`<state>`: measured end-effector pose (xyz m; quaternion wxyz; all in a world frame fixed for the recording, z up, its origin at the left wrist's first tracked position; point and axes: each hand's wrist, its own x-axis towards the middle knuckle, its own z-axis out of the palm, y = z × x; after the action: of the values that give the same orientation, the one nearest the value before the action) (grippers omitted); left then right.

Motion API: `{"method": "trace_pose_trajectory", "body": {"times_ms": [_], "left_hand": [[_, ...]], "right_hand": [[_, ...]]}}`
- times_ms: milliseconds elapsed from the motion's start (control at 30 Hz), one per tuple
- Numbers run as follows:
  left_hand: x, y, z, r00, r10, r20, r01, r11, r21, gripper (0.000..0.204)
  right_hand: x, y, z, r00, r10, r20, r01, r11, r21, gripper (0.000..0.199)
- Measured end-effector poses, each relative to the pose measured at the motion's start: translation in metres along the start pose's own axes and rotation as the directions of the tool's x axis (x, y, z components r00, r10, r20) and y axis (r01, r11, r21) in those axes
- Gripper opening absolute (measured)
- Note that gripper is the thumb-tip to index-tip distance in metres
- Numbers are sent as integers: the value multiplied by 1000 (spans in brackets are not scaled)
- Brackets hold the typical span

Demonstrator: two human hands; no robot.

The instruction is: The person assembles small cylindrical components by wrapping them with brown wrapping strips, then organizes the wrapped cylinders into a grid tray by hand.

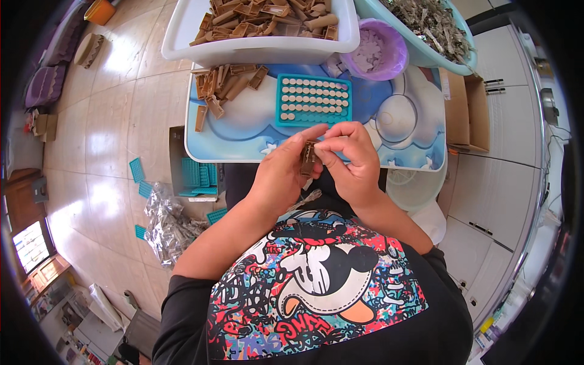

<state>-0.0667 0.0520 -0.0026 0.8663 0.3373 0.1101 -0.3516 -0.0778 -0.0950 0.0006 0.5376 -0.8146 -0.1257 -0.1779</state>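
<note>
My left hand (275, 168) is closed around a brown plastic casing (308, 160), held upright over my lap just off the table's near edge. At the casing's upper end, the thumb and forefinger of my right hand (354, 159) are pinched together. Whatever sits between those fingertips is too small to make out. Beyond my hands, a teal tray (322, 117) lies on the table with rows of small white round pieces; its nearest row is only partly filled. Left of the tray is a loose pile of brown casings (236, 84).
A white bin (261, 53) full of brown casings stands at the table's far side. Beside it are a purple bowl (396, 56) of pale pieces and a light blue tub (447, 59) of metallic parts. Teal trays (196, 173) and a silvery plastic bag (165, 228) lie at left below.
</note>
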Motion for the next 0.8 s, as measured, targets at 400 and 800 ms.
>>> {"method": "trace_pose_trajectory", "body": {"times_ms": [400, 800], "left_hand": [[-6, 5, 5, 1000, 16, -23, -13, 994, 109, 42], [1, 2, -4, 979, 141, -151, -128, 988, 90, 30]], "right_hand": [[2, 6, -3, 999, -10, 34, 14, 995, -100, 11], [2, -22, -6, 971, -139, 195, 202, 913, -355, 27]]}}
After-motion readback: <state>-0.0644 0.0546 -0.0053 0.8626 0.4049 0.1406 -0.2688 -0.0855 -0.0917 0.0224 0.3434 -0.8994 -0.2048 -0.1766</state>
